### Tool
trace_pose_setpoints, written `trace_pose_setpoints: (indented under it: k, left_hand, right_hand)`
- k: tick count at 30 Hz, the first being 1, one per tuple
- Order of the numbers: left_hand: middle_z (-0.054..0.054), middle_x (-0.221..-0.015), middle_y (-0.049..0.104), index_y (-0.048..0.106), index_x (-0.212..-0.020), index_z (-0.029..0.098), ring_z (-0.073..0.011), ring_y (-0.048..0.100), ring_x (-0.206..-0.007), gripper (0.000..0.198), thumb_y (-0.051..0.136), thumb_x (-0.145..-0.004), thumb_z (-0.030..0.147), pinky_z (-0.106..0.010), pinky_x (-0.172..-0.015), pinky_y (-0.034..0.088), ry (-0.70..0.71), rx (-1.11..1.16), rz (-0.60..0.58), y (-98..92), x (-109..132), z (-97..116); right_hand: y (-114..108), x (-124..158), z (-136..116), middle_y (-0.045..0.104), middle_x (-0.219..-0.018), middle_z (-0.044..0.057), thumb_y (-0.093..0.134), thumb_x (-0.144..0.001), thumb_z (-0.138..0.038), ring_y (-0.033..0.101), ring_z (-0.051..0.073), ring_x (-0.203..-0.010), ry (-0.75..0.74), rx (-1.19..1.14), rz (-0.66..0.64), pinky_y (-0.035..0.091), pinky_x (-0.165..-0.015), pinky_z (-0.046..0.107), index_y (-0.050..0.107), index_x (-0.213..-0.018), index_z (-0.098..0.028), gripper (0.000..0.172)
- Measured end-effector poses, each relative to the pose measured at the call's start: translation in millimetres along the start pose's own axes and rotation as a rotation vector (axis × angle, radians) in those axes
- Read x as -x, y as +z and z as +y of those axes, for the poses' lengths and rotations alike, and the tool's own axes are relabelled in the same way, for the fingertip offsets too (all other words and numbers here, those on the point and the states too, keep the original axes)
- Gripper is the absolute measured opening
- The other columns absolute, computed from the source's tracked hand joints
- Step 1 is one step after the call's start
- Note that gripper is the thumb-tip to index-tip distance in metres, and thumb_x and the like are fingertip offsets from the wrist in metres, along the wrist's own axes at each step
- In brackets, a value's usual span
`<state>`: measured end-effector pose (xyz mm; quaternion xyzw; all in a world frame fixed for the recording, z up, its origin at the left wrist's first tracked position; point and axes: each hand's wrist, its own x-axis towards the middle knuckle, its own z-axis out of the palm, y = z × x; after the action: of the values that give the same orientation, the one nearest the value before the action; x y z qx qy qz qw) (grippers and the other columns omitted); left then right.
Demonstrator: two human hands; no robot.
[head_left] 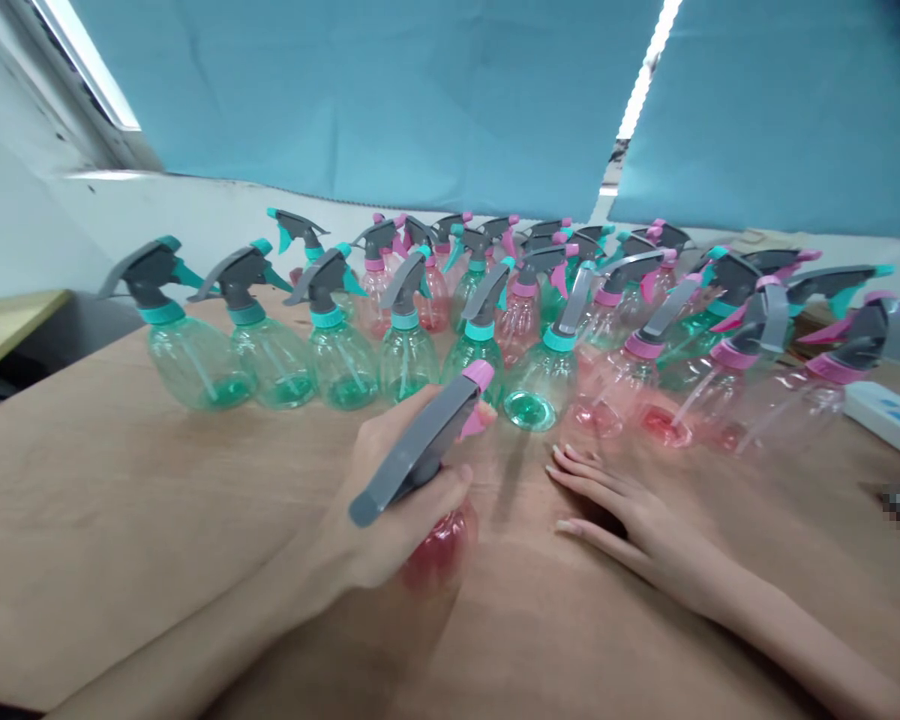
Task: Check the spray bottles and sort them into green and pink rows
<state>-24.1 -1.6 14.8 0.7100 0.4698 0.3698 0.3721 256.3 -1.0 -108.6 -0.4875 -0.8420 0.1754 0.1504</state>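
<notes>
Left hand (pixel 390 500) fingers closed round pink spray bottle (pixel 439 545), near centre. Right hand (pixel 622 510) flat, fingers open on wooden table (pixel 120 520). Green and pink spray bottles (pixel 345 360) massed far.

Bare forearms (pixel 195 640) show at 7 and 5 o'clock. The right hand (pixel 634 515) has long, pale, glossy fingernails (pixel 568 526); the left hand (pixel 379 515) is slender, its nails mostly hidden.

Held bottle (pixel 441 548): translucent pink body, grey trigger, pink nozzle tip.
Green bottles (pixel 270 365): clear green tint, grey triggers, teal collars and nozzles.
Pink bottles (pixel 667 400): clear pink tint, grey triggers, pink collars.
Table (pixel 120 520): uniform brown.
Curtains (pixel 390 90): flat teal-blue.
Power strip (pixel 889 415): white with blue marks.
</notes>
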Motion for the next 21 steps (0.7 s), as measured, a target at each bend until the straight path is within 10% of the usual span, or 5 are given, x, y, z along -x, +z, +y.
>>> trace_pose_setpoints:
  k: [12,21]
  left_hand:
    - [0.002,-0.107,0.068,0.052,-0.072,0.024,-0.0167,0.067,-0.092,0.009,0.056,-0.073,0.016,-0.029,-0.087,0.057,0.040,0.050,0.082,7.9,-2.0,-9.2]
    - [0.004,-0.080,0.061,0.060,-0.103,0.024,-0.0114,0.053,-0.057,0.031,0.056,-0.072,0.020,-0.029,-0.081,0.058,0.024,0.069,0.084,7.9,-2.5,-8.4]
  right_hand:
    - [2.5,2.0,1.9,0.039,-0.154,0.008,0.045,-0.098,-0.052,0.035,0.029,-0.142,-0.019,0.047,0.005,0.034,-0.114,0.056,0.048,-0.144,-0.022,0.056]
    - [2.4,0.1,1.4,0.039,-0.155,0.008,0.045,-0.098,-0.052,0.034,0.029,-0.143,-0.019,0.014,0.011,0.032,-0.115,0.055,0.048,-0.144,-0.022,0.056]
